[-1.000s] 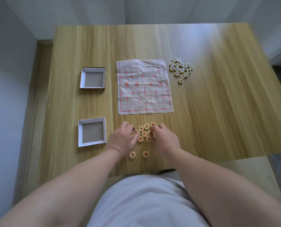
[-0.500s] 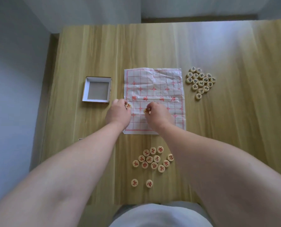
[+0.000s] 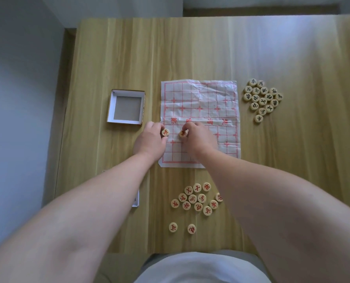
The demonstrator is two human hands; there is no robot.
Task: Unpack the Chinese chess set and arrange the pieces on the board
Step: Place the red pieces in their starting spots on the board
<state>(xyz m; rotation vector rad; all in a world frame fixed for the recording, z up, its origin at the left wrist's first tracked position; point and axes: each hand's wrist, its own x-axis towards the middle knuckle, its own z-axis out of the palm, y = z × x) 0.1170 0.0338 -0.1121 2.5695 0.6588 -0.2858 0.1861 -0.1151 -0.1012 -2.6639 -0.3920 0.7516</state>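
My left hand (image 3: 149, 139) and right hand (image 3: 198, 137) each pinch a red piece (image 3: 165, 131) by its rim. The pieces are probably light, hard discs, and the paper board (image 3: 210, 99) looks flimsy.

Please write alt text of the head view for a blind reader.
The left hand and right hand each hold a red-marked piece at a paper board on a table. Spare red pieces lie nearer, black pieces at its right, an open box left.

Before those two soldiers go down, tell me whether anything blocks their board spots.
Nothing visible does. The left hand pinches one red piece at the left edge of the board, the right hand a second piece beside it; no other piece shows there. The red pile and black pile lie off it.
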